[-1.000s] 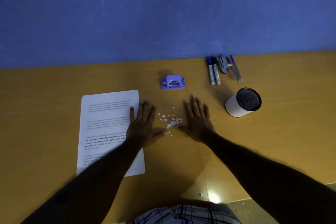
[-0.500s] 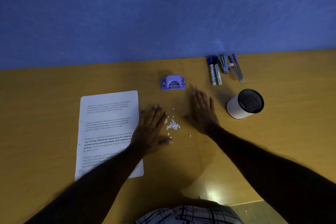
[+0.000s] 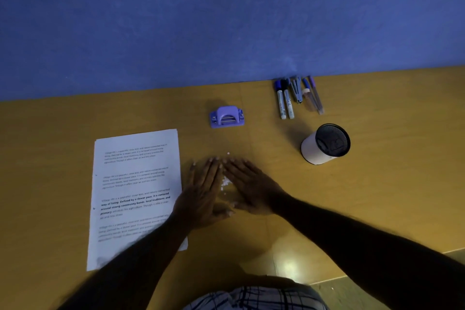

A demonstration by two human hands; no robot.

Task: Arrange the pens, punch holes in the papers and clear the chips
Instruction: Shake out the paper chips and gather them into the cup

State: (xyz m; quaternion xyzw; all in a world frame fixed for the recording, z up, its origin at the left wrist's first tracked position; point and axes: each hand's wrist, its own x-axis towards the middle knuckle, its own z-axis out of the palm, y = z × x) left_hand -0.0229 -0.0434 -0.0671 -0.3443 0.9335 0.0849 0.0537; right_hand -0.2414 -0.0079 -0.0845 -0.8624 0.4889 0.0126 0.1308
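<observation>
Lower left of the purple hole punch (image 3: 227, 116) lies the printed paper stack (image 3: 136, 184). Straight below the punch, the left hand (image 3: 201, 194) and right hand (image 3: 251, 189) lie flat on the table (image 3: 377, 184). Their fingers are straight and their tips meet around the white paper chips (image 3: 226, 181). Right of the punch lie the marker pens (image 3: 297, 97) and a white pen holder (image 3: 324, 145), its mesh inside too dark to read.

Left hand (image 3: 201, 194) and right hand (image 3: 251, 190) lie flat on the table (image 3: 377, 196), fingertips meeting around white chips (image 3: 225, 181).

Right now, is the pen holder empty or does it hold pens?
Empty: the pen holder shows only its dark mesh inside, and nothing sticks out. The pens lie on the table near the wall.
</observation>
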